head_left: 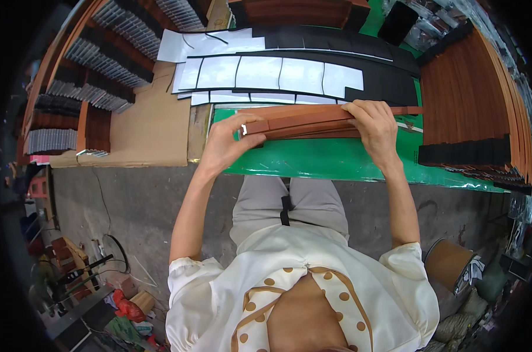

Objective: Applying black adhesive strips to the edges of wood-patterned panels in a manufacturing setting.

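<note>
Between my two hands lies a bundle of long reddish-brown wood-like strips [310, 121], held crosswise above the near edge of a green tabletop [313, 158]. My left hand [229, 141] is closed around the left end, thumb below and fingers above, where a small white or metallic piece shows at the tip. Toward the right end, my right hand [373, 128] grips the strips from above with curled fingers. One strip reaches past it to the right. Just beyond the bundle are black sheets with white backing [278, 73], cut into joined panels.
Tall stacks of brown panels with black ends [465, 94] stand at the right. On the left, brown pieces with silvery ends [102, 53] fill a rack beside brown cardboard [151, 126]. A brown drum [449, 264] stands on the floor at right; a red bag [128, 306] lies lower left.
</note>
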A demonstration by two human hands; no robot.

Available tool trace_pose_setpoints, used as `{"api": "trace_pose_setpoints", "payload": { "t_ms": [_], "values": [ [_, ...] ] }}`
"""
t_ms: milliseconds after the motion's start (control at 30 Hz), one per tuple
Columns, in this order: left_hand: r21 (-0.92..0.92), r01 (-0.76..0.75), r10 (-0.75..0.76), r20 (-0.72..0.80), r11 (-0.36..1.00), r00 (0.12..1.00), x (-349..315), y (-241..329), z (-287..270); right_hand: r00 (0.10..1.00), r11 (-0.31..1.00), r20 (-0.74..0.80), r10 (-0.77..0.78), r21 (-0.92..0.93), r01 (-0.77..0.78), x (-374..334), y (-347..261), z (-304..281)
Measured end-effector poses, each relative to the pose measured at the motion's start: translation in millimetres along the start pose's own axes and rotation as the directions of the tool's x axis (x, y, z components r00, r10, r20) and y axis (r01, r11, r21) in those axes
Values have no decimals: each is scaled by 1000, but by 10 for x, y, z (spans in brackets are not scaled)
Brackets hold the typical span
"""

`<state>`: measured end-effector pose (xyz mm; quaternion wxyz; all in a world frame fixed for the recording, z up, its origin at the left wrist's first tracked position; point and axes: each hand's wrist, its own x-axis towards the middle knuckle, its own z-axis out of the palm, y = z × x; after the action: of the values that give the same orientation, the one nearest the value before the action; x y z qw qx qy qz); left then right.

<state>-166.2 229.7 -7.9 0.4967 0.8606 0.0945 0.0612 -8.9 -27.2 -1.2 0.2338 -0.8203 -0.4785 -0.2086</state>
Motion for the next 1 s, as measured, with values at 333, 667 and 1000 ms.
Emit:
{"api": "trace_pose_setpoints", "payload": {
  "t_ms": [333,667,1000],
  "values": [
    [162,-35,32,23,986,999,212,-108,25,987,993,161,28,110,-47,-7,196,120],
    [80,-143,133,116,986,984,1045,34,-387,917,945,329,225,154,-287,550,913,-105],
    [406,-782,339,735,473,587,1885,-40,814,544,996,838,-41,77,-44,734,1241,482]
  ]
}}
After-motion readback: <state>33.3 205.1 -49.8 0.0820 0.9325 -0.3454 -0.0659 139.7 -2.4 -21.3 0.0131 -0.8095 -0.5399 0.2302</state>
